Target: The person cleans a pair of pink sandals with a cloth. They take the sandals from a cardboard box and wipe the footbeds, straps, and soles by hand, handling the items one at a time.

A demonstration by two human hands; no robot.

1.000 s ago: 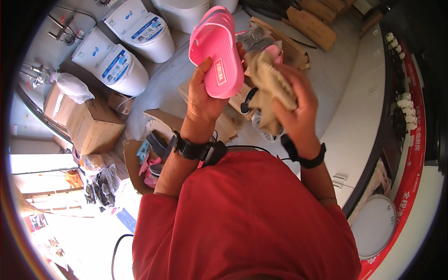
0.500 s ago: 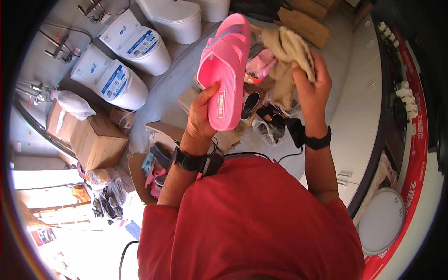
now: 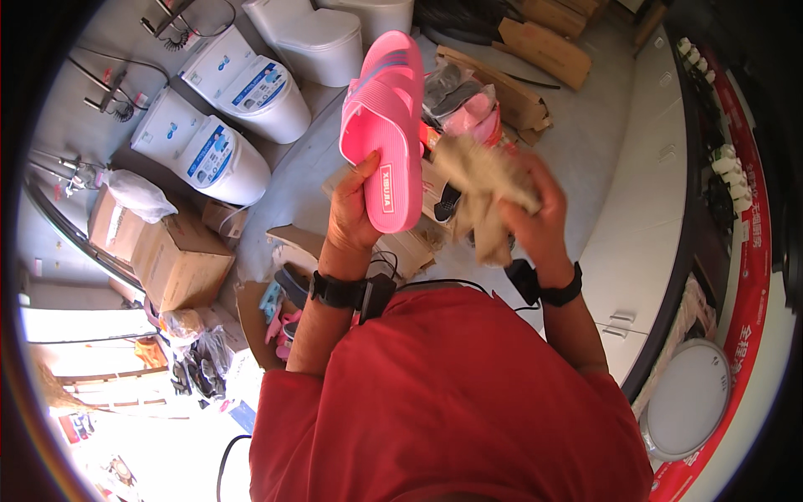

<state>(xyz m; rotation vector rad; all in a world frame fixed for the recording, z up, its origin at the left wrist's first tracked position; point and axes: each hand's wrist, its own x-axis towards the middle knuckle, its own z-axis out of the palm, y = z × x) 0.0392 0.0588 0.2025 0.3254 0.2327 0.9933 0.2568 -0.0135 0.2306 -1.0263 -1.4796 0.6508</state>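
A pink slide sandal (image 3: 402, 188) with grey-blue stripes on its strap is held up by the heel, toe pointing away from me. My left hand (image 3: 351, 205) is closed on it, the thumb pressed on the footbed beside a printed label. To the right, my right hand (image 3: 539, 213) grips a tan cloth (image 3: 481, 184), which is blurred by motion and hangs beside the sandal, apart from it as far as I can see. Beyond the cloth, an open box holds pink and grey footwear (image 3: 468, 109). A dark shoe (image 3: 447, 203) shows partly behind the cloth.
At the left front stands an open carton (image 3: 255, 322) of slippers. Further left are stacked cardboard boxes (image 3: 188, 259). Several white toilets (image 3: 230, 171) line the back left. White cabinets (image 3: 623, 226) run along the right, with a round white panel (image 3: 686, 400) near me.
The sandal has shifted slightly left and down. My right hand has brought the cloth down and left, closer to me, uncovering more of the footwear box behind.
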